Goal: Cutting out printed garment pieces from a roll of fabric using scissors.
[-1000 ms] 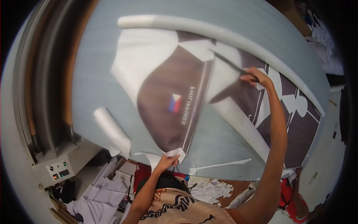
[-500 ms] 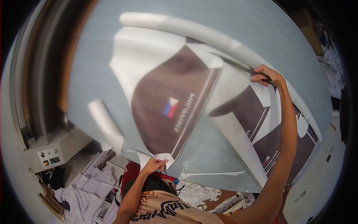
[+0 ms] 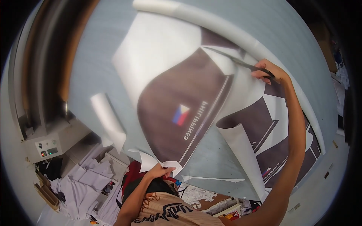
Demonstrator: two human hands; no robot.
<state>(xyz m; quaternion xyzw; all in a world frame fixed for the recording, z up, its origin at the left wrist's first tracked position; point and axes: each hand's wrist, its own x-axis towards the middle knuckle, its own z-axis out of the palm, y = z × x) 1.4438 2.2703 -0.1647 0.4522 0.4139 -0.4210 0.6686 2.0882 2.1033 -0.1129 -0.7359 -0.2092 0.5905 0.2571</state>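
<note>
A large white paper sheet (image 3: 158, 49) with dark brown printed panels is spread before me. On the middle panel (image 3: 177, 90) are a small flag and mirrored lettering. My left hand (image 3: 163, 172) pinches the white lower corner of this sheet near my body. At the far right, my right hand (image 3: 269, 71) grips the handles of dark scissors (image 3: 247, 65). Their blades point left along the white strip beside the middle panel's upper end; exactly where the tips end is blurred. Beneath my right arm, further dark panels (image 3: 250, 116) show, partly covered by it.
A long white paper roll (image 3: 226, 28) curves along the far side of the blue-grey table (image 3: 196, 196). Curled offcuts (image 3: 107, 120) lie on the left, a thin sliver (image 3: 215, 179) in front. A machine with dark rollers (image 3: 49, 71) stands left. Scrap paper (image 3: 83, 184) is heaped below.
The printed sheet has shifted rightward and its far edge with the roll has moved farther away. My left hand has moved slightly right and down, still pinching the corner. The scissors stay in my right hand.
</note>
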